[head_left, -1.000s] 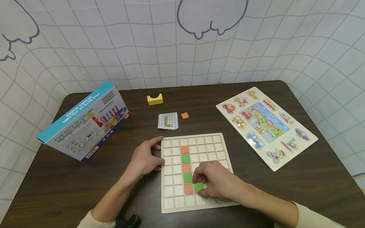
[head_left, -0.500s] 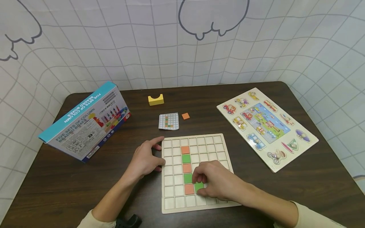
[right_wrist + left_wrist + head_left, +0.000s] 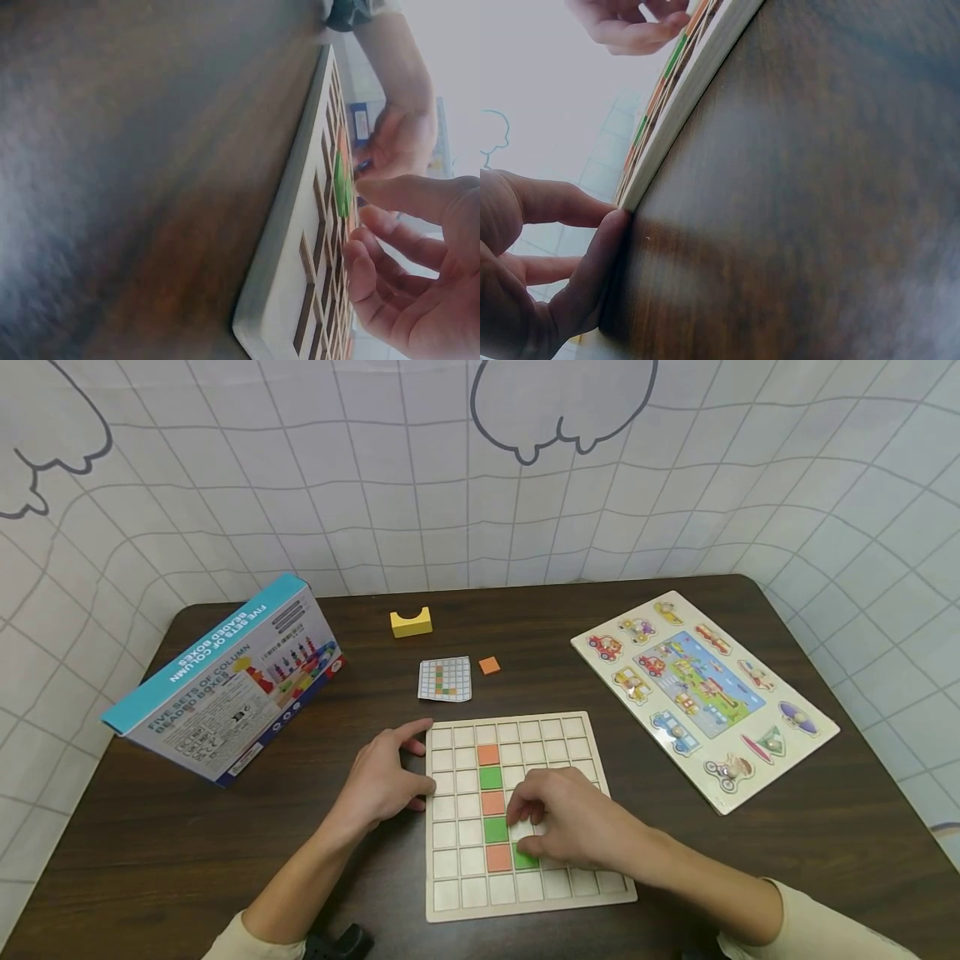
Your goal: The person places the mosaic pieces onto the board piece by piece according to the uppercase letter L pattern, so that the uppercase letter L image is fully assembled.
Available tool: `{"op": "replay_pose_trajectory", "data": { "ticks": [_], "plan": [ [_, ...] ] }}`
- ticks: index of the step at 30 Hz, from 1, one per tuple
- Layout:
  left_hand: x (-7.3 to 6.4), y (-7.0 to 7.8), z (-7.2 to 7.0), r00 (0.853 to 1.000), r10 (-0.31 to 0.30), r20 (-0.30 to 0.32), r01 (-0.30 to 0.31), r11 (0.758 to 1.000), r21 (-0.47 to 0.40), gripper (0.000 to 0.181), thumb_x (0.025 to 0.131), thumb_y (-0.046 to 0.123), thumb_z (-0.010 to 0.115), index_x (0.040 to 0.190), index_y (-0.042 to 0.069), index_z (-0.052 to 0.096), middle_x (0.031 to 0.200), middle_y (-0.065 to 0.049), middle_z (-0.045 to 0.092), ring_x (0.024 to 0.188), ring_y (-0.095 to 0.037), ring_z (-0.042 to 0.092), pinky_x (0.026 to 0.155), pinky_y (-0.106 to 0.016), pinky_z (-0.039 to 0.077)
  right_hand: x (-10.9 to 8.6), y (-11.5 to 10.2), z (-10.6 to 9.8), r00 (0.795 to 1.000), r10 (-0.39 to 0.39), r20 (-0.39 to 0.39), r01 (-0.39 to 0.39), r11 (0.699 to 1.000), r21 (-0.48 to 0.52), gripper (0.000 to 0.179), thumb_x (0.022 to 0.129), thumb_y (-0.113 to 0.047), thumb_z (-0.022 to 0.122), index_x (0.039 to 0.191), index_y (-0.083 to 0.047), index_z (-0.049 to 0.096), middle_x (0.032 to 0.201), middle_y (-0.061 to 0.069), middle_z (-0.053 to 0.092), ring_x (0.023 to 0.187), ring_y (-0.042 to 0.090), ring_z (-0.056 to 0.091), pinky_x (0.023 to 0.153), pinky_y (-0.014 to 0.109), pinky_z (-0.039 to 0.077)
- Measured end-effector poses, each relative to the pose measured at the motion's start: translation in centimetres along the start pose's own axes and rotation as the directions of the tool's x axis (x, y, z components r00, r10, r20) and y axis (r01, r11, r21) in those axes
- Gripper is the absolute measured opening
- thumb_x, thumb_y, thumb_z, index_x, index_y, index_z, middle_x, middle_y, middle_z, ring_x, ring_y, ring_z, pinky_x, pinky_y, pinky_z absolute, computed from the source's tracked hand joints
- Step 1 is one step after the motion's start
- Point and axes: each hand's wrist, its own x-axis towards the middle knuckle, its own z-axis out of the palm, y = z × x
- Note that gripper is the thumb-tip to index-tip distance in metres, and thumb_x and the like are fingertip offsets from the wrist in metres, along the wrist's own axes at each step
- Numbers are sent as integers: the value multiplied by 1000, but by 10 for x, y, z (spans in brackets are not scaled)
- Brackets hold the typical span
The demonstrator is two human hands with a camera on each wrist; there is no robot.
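Observation:
A pale wooden grid board [image 3: 471,903] lies on the dark table in the head view. A column of orange and green square tiles fills several cells, topped by an orange tile [image 3: 488,754]. One green tile [image 3: 526,860] sits right of the lowest orange tile [image 3: 498,858], partly hidden by my right hand [image 3: 573,818]. That hand hovers over it, thumb and fingers apart and loosely bent, holding nothing; its thumb is near the green tile [image 3: 343,191] in the right wrist view. My left hand [image 3: 382,781] touches the board's left edge with thumb and fingers.
Beyond the board lie a small pattern card [image 3: 445,679], a loose orange tile [image 3: 489,666] and a yellow notched block [image 3: 411,622]. A blue-and-white box [image 3: 232,685] stands at left. A picture puzzle board [image 3: 705,693] lies at right.
My right hand has lifted slightly up and away from the green tile, which stays in its cell. My left hand keeps its place on the board's edge.

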Motion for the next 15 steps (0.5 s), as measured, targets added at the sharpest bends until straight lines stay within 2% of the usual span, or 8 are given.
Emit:
{"op": "replay_pose_trajectory", "data": {
  "ticks": [7, 15],
  "plan": [
    [0, 1, 0, 1000, 2, 0, -2, 1000, -3, 88, 73, -11, 77, 153, 18, 53, 120, -15, 55, 56, -21, 61, 51, -33, 62, 9, 7, -11, 999, 38, -14, -37, 998, 46, 21, 77, -9, 89, 90, -18, 76, 82, -7, 67, 76, 10, 60, 67, 20, 52],
    [0, 1, 0, 1000, -10, 2, 10, 1000, -8, 89, 73, -12, 78, 153, 18, 53, 121, -15, 55, 57, -22, 61, 52, -33, 62, 30, 22, -26, 996, 73, -47, -66, 989, 134, 15, 82, -8, 84, 95, -14, 78, 84, -4, 69, 79, 13, 63, 67, 22, 56]
  ]
}}
